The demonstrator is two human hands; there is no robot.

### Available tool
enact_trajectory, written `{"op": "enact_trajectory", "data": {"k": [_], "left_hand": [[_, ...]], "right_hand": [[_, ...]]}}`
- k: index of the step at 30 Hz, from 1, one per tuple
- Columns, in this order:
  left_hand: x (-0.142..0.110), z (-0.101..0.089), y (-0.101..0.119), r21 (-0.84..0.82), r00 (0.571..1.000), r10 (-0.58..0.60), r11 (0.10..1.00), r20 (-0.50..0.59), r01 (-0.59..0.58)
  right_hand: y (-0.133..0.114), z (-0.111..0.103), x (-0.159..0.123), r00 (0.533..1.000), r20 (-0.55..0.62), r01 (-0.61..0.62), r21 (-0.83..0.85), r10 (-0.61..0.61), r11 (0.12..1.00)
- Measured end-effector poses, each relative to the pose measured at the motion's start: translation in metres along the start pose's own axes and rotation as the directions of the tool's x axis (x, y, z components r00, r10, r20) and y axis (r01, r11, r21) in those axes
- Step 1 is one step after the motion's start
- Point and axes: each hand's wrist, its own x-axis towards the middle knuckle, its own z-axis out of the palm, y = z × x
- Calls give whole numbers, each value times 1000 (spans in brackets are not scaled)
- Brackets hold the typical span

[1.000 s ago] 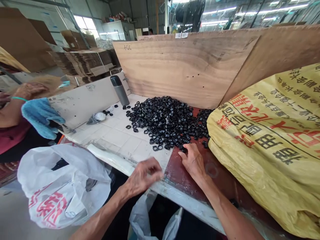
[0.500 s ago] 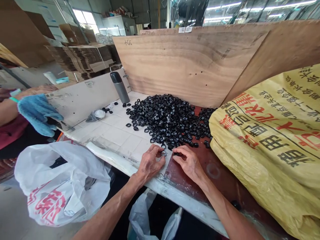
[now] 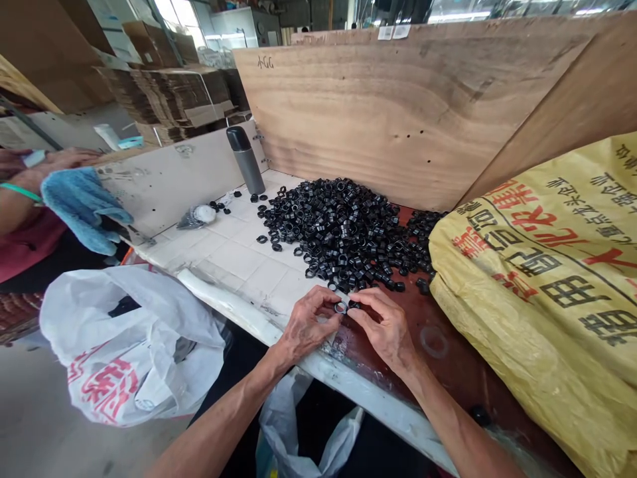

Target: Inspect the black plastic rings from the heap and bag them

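Near the front edge of the bench, my left hand (image 3: 313, 320) pinches a black ring (image 3: 341, 308) with a pale inside between thumb and fingertips. Facing it, my right hand (image 3: 382, 323) has thumb and forefinger closed on a small black part (image 3: 353, 304), mostly covered by the fingers. The two held pieces are side by side, touching or almost so. Just beyond my fingertips lies a large heap of black plastic rings (image 3: 343, 226), spread over pale board and a reddish-brown surface.
A yellow sack (image 3: 517, 279) bulges along the right. A grey flask (image 3: 246, 162) stands behind the heap's left side, near a small clear bag (image 3: 195, 216). A white plastic bag (image 3: 134, 345) hangs at the left front, below a blue cloth (image 3: 82, 202). Another person's arm (image 3: 20, 192) shows far left.
My hands have come together, so the ring in the left and the black part in the right now meet or nearly meet. The view has tilted down slightly.
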Motion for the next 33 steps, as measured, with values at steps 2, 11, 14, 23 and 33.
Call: {"op": "enact_trajectory", "data": {"k": [2, 11, 14, 23, 33], "left_hand": [[0, 0, 1, 5, 1000, 10, 1000, -4, -10], [2, -4, 7, -32, 997, -24, 999, 66, 26], [4, -4, 11, -229, 973, -224, 946, 49, 229], [-1, 3, 13, -434, 943, -318, 839, 98, 328], [-5, 4, 6, -429, 976, -209, 878, 54, 211]], "right_hand": [[0, 1, -1, 999, 4, -33, 29, 33, 999], [-4, -3, 2, 992, 47, -120, 142, 114, 983], [-8, -3, 2, 983, 30, -181, 191, 179, 965], [-3, -4, 1, 999, 34, -1, 33, 0, 999], [3, 1, -2, 998, 44, 53, -134, -48, 990]]}}
